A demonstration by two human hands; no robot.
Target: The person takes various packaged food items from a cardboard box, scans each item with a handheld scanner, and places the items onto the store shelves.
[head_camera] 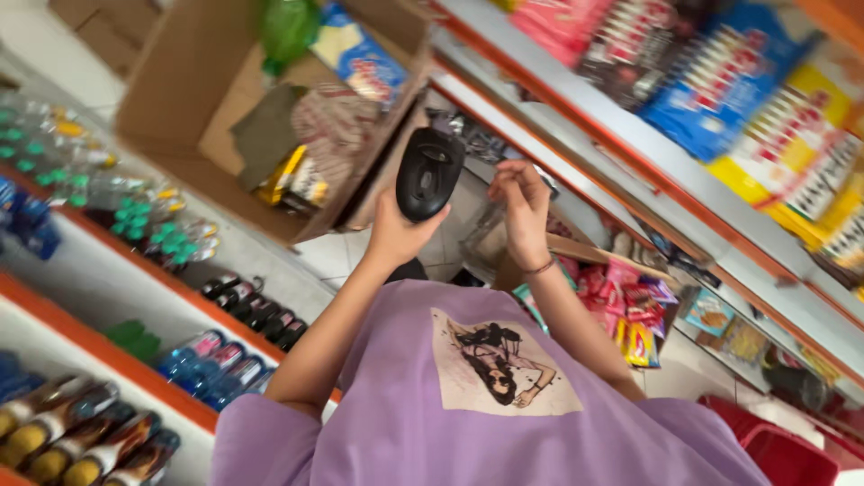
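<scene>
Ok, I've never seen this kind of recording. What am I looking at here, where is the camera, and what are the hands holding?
There is no machine: a person wears one camera on the head, looking down, so their own purple shirt fills the bottom and both arms reach away from it. The scene is a shop aisle seen at a tilt. The left hand grips a black handheld device, probably a scanner, held upright. The right hand, with a band at the wrist, is raised beside it with the fingers pinched; whether it holds anything I cannot tell. Below them on the floor sit an open cardboard box with packets inside and a smaller box of snacks. Bottles line the shelves on the left, and snack packets those on the right.
</scene>
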